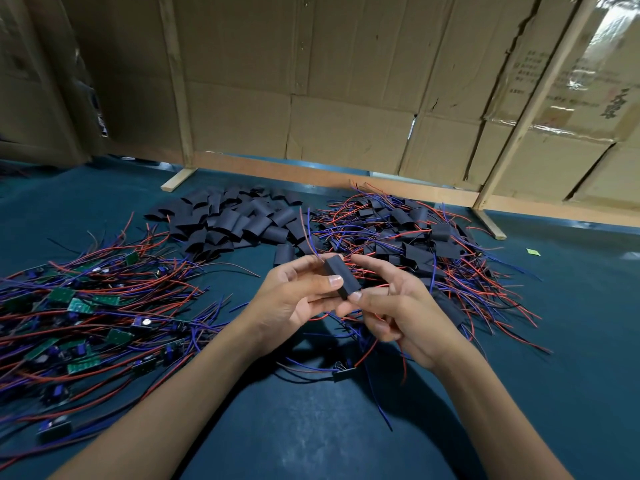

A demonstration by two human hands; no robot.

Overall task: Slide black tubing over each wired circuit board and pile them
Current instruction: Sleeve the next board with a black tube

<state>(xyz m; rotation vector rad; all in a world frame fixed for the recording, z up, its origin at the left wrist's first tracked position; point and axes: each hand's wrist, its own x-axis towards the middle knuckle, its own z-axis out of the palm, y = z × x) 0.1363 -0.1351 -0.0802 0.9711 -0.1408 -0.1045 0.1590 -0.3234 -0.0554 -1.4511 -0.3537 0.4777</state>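
Observation:
Between both hands, above the table's middle, is a black tube piece [342,276] with red and blue wires coming out of its far end. My left hand [294,299] grips it, thumb on its near side. My right hand [391,306] pinches its lower right end with thumb and forefinger. Whatever is inside the tube is hidden. Bare green circuit boards with red and blue wires [83,306] lie heaped at the left. Empty black tube pieces [235,223] are heaped at the back centre. Sleeved boards with wires [415,244] form a pile at the back right.
A dark teal table mat [311,427] covers the work surface. One wired board [344,370] lies loose below my hands. Cardboard panels on wooden frames [346,116] wall off the back. A small green scrap [533,251] lies at the far right.

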